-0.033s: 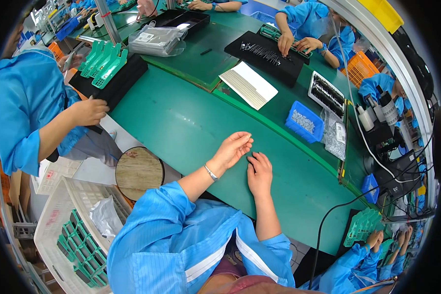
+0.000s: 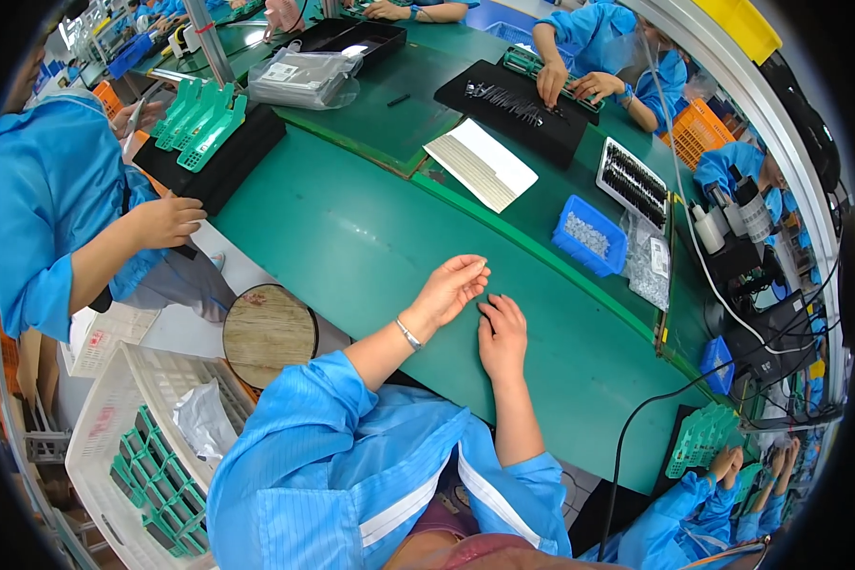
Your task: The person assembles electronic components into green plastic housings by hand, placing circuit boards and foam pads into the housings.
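My left hand (image 2: 454,290) is held over the green work mat (image 2: 380,237), its thumb and forefinger pinched together. Whatever sits at those fingertips is too small to name. Close by on the right, my right hand (image 2: 503,337) rests on the mat with its fingers loosely bent and a little apart, and nothing shows in it. Beyond a raised green strip are a white sheet with beige strips (image 2: 482,166) and a blue bin (image 2: 590,237) of small whitish parts. A clear bag of similar parts (image 2: 647,266) lies against that bin.
At left a co-worker stands by green plastic racks (image 2: 199,123) on black foam. A white crate (image 2: 142,380) and round stool (image 2: 271,337) stand below. Across the table another person handles parts on a black pad (image 2: 513,109). A black cable (image 2: 627,427) hangs at right.
My hands have kept their place. The co-worker's hand at the left has shifted slightly to the left.
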Demonstrator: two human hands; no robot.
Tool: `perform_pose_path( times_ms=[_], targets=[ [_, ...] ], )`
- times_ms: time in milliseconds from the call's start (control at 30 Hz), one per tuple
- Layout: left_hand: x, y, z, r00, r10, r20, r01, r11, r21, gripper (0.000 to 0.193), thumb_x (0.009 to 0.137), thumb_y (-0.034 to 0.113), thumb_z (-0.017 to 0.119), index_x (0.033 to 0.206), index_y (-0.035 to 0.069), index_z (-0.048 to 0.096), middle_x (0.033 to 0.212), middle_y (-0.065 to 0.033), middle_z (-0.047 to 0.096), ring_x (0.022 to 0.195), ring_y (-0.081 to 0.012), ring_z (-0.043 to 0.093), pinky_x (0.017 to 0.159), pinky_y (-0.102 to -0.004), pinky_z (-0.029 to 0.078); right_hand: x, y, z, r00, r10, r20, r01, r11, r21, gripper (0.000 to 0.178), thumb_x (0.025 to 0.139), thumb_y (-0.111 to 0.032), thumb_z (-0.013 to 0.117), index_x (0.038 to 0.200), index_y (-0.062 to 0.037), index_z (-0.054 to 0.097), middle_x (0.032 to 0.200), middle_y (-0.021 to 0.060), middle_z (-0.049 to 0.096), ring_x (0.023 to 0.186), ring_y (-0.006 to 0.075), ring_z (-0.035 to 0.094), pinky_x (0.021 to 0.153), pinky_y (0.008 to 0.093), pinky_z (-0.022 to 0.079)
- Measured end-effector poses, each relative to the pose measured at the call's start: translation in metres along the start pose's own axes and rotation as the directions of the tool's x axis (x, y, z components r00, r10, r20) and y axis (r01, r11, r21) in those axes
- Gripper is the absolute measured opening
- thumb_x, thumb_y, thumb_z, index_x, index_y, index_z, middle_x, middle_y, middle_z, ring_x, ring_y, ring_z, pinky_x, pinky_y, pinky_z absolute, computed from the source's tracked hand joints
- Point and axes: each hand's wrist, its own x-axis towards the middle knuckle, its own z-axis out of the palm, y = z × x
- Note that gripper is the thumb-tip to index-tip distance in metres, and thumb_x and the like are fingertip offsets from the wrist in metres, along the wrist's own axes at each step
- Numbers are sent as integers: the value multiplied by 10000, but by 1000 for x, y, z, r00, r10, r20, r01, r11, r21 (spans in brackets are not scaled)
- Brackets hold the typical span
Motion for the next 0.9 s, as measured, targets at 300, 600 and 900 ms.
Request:
perform_pose_path(
  times_ms=[300, 600, 900],
  targets=[
    [3, -2, -4, 1000, 23, -12, -23, 999, 22, 133, 895, 156, 550, 986, 60, 566, 851, -31, 610, 733, -84, 574, 660, -200, 476, 0, 1, 0, 1000, 7, -5, -7, 1000, 21, 200, 755, -47, 555, 933, -53, 646, 1070, 106, 597, 1084, 297, 506, 937, 415, 379],
    [-18, 6, 13, 996, 59, -59, -66, 989, -130, 118, 874, 103, 571, 978, 50, 559, 857, -47, 608, 740, -82, 587, 673, -183, 506, 2, 1, 1, 1000, -19, -18, 20, 999, 33, 195, 755, -40, 555, 929, -50, 642, 1061, 104, 600, 1077, 301, 509, 932, 420, 378],
    [-68, 17, 33, 992, -116, -56, 111, 990, -84, 120, 903, 130, 528, 968, 35, 563, 821, -38, 618, 685, -77, 588, 639, -188, 501, 2, -1, 2, 999, 4, -38, -4, 1000, -3, 171, 763, -43, 559, 907, -53, 650, 1023, 93, 618, 1052, 292, 529, 921, 408, 385]
  ],
)
